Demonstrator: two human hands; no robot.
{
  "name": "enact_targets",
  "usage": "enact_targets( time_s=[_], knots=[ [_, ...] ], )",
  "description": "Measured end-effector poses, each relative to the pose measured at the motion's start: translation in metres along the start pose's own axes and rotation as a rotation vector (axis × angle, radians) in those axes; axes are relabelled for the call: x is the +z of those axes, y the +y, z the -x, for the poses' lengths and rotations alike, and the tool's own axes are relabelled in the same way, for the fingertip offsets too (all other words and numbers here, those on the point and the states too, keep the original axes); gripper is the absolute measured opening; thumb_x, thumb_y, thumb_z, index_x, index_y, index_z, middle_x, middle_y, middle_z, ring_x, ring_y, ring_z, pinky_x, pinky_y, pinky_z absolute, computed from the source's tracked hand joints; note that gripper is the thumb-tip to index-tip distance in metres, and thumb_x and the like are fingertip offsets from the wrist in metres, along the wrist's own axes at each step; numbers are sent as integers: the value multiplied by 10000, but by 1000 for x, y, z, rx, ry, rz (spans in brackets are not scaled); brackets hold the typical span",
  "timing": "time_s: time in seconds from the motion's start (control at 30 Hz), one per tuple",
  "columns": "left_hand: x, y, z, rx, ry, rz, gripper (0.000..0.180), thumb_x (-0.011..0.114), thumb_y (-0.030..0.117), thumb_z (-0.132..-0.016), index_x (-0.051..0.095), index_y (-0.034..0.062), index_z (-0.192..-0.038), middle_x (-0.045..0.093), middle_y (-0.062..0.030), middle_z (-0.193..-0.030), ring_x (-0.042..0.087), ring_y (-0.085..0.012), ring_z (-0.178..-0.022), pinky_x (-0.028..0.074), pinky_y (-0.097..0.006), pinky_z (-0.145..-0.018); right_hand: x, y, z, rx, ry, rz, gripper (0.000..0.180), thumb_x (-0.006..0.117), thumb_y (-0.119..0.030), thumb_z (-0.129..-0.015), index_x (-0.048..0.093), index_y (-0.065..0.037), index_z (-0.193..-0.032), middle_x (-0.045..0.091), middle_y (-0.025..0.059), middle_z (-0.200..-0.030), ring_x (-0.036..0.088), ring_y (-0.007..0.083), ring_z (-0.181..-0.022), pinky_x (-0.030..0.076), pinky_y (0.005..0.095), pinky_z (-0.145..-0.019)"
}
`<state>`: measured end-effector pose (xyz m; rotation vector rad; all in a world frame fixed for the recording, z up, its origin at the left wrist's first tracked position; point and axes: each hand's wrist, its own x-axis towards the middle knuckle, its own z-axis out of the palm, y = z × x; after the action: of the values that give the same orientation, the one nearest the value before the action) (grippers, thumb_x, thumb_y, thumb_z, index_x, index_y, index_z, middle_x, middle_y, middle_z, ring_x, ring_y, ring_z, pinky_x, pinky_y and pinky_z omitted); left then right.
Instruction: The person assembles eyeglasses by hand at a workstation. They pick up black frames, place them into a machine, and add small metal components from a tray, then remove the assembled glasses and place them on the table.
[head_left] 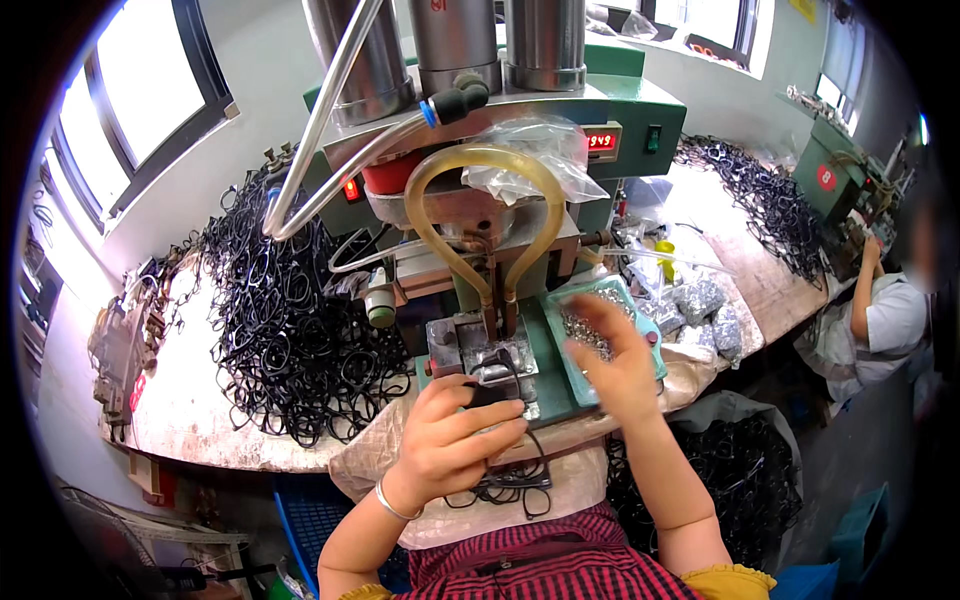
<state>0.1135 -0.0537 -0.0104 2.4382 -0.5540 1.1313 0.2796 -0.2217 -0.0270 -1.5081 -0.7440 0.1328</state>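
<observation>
My left hand (455, 440) is closed around a black piece (488, 385), its fingers at the front of the metal fixture (505, 352) under the machine's working tip. Thin black cord loops (520, 485) hang below that hand over my lap. Its exact kind is hard to make out, partly covered by the fingers. My right hand (615, 362) hovers over a teal tray (648, 372) of small shiny metal parts (588, 335). Motion blurs its fingers a little, but thumb and forefinger stand apart, and nothing shows between them.
A green press (628, 95) with steel cylinders and a looped yellowish tube (485, 155) rises before me. Tangled black looped pieces (285, 330) heap on the table at left, with another heap (765, 215) at right. Bags of metal parts (700, 300) lie beyond the tray. A co-worker (890, 310) sits far right.
</observation>
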Motion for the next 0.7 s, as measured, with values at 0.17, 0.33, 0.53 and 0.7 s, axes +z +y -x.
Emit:
enact_targets(
  time_s=[0.17, 0.33, 0.53, 0.7],
  knots=[
    [7, -6, -5, 3, -30, 19, 250, 796, 98, -704, 759, 105, -951, 748, -31, -1024, 552, -220, -755, 518, -421, -829, -50, 84, -1, -57, 235, 546, 325, 710, -39, -816, 678, -54, -1139, 675, 139, -1168, 632, 285, -1118, 483, 397, -971],
    [4, -4, 3, -22, -6, -9, 249, 794, 101, -739, 756, 117, -984, 752, -34, -1060, 543, -223, -794, 515, -427, -857, -23, 95, -17, -431, -38, 1049, 264, 714, -126, -765, 696, -87, -1025, 583, 200, -1287, 516, 414, -1256, 464, 503, -1000],
    [13, 43, 54, -313, 256, -84, 355, 782, 57, -756, 706, 87, -1101, 700, -103, -1231, 646, -326, -1041, 482, -457, -1025, -39, 102, -19, -344, 209, 750, 100, 715, -72, -825, 701, -18, -908, 696, 149, -970, 655, 343, -961, 502, 414, -881],
    [-82, 26, 58, -581, 729, -544, 116, 635, -49, -865, 690, 17, -943, 698, -132, -995, 618, -291, -1013, 448, -390, -930, -44, 101, -14, -156, 304, 543, 100, 654, -49, -919, 715, -6, -984, 712, 133, -959, 671, 278, -909, 505, 347, -851]
  ],
)
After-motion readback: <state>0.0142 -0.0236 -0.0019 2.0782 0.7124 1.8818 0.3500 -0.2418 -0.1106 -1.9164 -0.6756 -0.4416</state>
